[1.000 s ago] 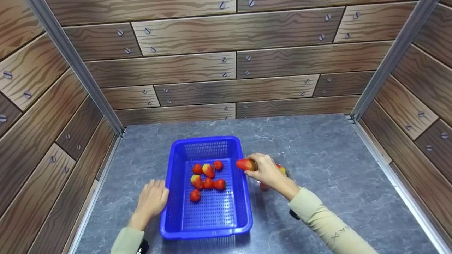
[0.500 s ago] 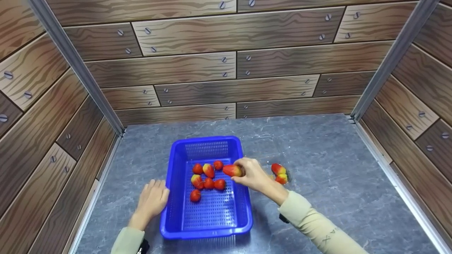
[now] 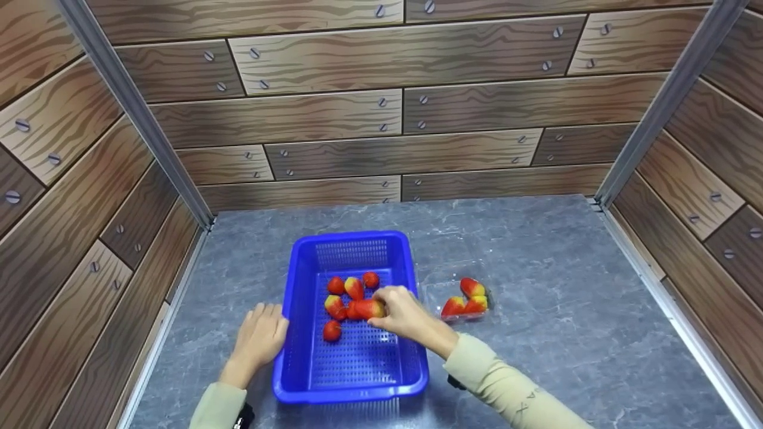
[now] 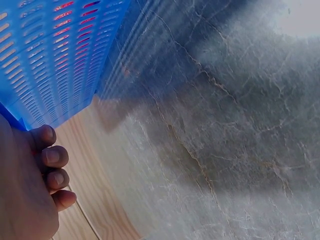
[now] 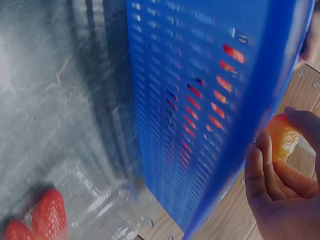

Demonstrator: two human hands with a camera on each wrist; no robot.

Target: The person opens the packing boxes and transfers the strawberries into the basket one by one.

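My right hand (image 3: 408, 316) reaches over the right side of a blue plastic basket (image 3: 351, 394) and pinches a red and yellow strawberry (image 3: 372, 308) between thumb and fingers. In the right wrist view, the yellow end of the held strawberry (image 5: 284, 142) shows past the basket's rim. Several strawberries (image 3: 332, 330) lie on the slotted basket floor, and the held one overlaps some of them in the head view. At the left rim, my left hand (image 3: 256, 336) holds the basket, its fingers (image 4: 54, 156) curled under the edge in the left wrist view.
To the basket's right, a clear plastic box (image 3: 432, 292) holds three red and yellow strawberries (image 3: 473, 288). Wood-patterned walls (image 3: 334, 113) with metal corner strips enclose the grey marbled table (image 3: 536, 256) at the back and both sides.
My right hand has carried the strawberry left from beside the clear box, over the basket's right rim, and down among the other strawberries. My left hand stays at the left rim.
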